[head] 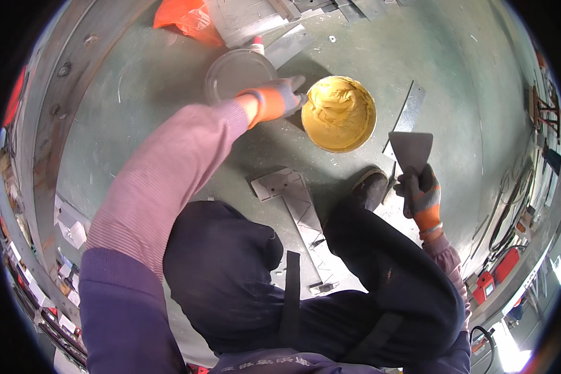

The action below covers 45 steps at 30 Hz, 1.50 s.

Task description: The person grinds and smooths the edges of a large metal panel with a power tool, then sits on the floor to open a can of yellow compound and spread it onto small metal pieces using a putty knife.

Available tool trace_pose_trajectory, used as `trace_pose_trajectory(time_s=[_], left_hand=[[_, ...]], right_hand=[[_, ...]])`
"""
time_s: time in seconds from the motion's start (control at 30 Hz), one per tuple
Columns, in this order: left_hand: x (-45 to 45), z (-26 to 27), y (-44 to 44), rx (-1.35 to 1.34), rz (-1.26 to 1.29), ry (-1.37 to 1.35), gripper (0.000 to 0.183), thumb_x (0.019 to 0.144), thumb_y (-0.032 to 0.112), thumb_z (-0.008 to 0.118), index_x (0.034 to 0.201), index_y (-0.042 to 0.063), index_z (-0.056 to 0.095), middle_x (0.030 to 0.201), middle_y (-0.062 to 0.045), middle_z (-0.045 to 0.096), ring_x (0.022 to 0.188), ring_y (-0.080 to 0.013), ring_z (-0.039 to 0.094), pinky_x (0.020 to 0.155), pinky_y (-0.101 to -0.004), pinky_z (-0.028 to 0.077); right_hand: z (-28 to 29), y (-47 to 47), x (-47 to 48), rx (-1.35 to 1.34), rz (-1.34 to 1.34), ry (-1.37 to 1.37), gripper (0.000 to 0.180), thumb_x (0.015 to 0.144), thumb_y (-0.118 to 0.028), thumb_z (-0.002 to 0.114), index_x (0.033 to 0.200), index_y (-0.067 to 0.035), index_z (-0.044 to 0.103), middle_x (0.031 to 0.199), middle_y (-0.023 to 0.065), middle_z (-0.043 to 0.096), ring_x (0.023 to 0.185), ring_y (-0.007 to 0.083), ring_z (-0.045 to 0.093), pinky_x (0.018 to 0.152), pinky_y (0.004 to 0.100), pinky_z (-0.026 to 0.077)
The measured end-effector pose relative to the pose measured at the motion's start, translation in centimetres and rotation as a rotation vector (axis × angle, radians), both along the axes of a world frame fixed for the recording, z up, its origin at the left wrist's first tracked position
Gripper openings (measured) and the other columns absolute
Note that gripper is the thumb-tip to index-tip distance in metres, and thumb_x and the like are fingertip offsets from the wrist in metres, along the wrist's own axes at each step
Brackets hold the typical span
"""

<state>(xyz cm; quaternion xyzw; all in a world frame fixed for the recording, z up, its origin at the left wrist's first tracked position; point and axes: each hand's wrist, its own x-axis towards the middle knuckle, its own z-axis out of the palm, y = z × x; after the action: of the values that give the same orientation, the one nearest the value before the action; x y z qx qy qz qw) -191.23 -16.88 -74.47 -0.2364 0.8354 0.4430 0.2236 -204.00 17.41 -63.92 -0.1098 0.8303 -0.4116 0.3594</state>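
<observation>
An open round tub of yellow putty-like paste stands on the floor before me, its surface stirred and uneven. My left hand, in a grey and orange glove, is at the tub's left rim. Its fingertips meet the rim and the thumb stands apart; whether it grips the rim I cannot tell. To the right, my gloved right hand is closed around the handle of a putty knife. The wide grey blade points away from me and looks bare. A round clear lid lies behind my left wrist.
A flat metal strip lies right of the tub. Between my legs is an angled metal bracket. Beyond the lid are a red-capped bottle, an orange plastic bag and metal plates. A steel beam runs along the left.
</observation>
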Motion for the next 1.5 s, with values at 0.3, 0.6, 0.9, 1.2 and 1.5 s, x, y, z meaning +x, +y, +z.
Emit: trace_pose_trajectory(time_s=[0.3, 0.6, 0.9, 1.2, 1.5], left_hand=[[-0.3, -0.9, 2.8, 0.311, 0.370, -0.296, 0.049, 0.093, 0.036, 0.056, 0.134, 0.009, 0.049, 0.108, -0.016, 0.069, 0.080, -0.0311, 0.070, 0.063, -0.0422, 0.057], [0.8, -7.4, 5.9, -0.069, 0.648, 0.018, 0.070, 0.097, 0.059, 0.042, 0.142, 0.006, 0.047, 0.122, -0.015, 0.063, 0.090, -0.0252, 0.069, 0.080, -0.0356, 0.055], [-0.9, 0.4, 6.2, 0.924, 1.018, 0.039, 0.082, 0.092, 0.075, 0.034, 0.137, 0.008, 0.050, 0.127, -0.014, 0.061, 0.110, -0.0267, 0.062, 0.095, -0.0505, 0.048], [-1.4, 3.1, 7.6, 1.095, 0.798, 0.150, 0.066, 0.104, 0.053, 0.026, 0.143, 0.001, 0.037, 0.142, -0.016, 0.049, 0.128, -0.0299, 0.051, 0.108, -0.0458, 0.043], [-2.7, 7.6, 4.9, 0.833, 0.107, 0.127, 0.070, 0.097, 0.043, 0.055, 0.148, 0.000, 0.033, 0.152, -0.013, 0.038, 0.139, -0.0232, 0.038, 0.115, -0.0367, 0.032]], right_hand=[[-0.1, -2.9, -6.9, 0.188, 0.289, 0.176, 0.035, 0.094, -0.018, 0.059, 0.123, 0.002, 0.057, 0.089, 0.0109, 0.070, 0.064, 0.0160, 0.066, 0.058, 0.0289, 0.053], [-8.4, -3.9, -3.8, -0.265, -0.507, -0.353, 0.040, 0.094, -0.023, 0.066, 0.124, -0.002, 0.050, 0.104, 0.0183, 0.063, 0.082, 0.0333, 0.068, 0.066, 0.0422, 0.059], [-15.3, -3.7, -1.5, -0.390, -0.359, -0.317, 0.029, 0.097, -0.027, 0.058, 0.118, -0.008, 0.053, 0.104, 0.0097, 0.061, 0.087, 0.0249, 0.064, 0.068, 0.0423, 0.059], [-3.2, -6.1, -4.3, -0.451, -0.493, -0.276, 0.029, 0.094, -0.029, 0.066, 0.109, -0.005, 0.060, 0.069, -0.0042, 0.055, 0.048, 0.0050, 0.046, 0.042, 0.0230, 0.034], [1.3, -3.6, -4.9, -0.621, -0.361, -0.126, 0.027, 0.100, -0.026, 0.054, 0.108, -0.001, 0.061, 0.060, -0.0013, 0.054, 0.047, 0.0057, 0.047, 0.048, 0.0211, 0.037]])
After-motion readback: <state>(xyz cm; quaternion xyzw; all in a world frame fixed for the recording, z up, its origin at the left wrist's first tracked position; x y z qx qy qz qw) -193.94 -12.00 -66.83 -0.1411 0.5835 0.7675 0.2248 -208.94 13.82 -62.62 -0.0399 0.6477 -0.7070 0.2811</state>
